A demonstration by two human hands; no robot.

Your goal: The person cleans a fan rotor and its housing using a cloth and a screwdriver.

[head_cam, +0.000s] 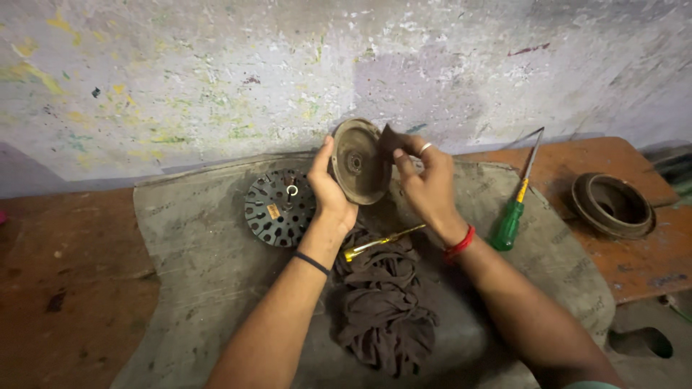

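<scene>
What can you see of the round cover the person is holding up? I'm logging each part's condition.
The round cover is a shallow, dished metal disc, dull brown and grimy, with a raised rim and a small hub hole at its centre. It is held on edge above the grey mat, hollow face toward the camera. The left hand holds its left rim; the right hand presses a small dark piece against its right edge.

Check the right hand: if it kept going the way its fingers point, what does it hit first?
The right hand points left, pressing a small dark piece toward the round metal cover held by the left hand. It would likely meet that cover's inner face first; depth is unclear.
</scene>
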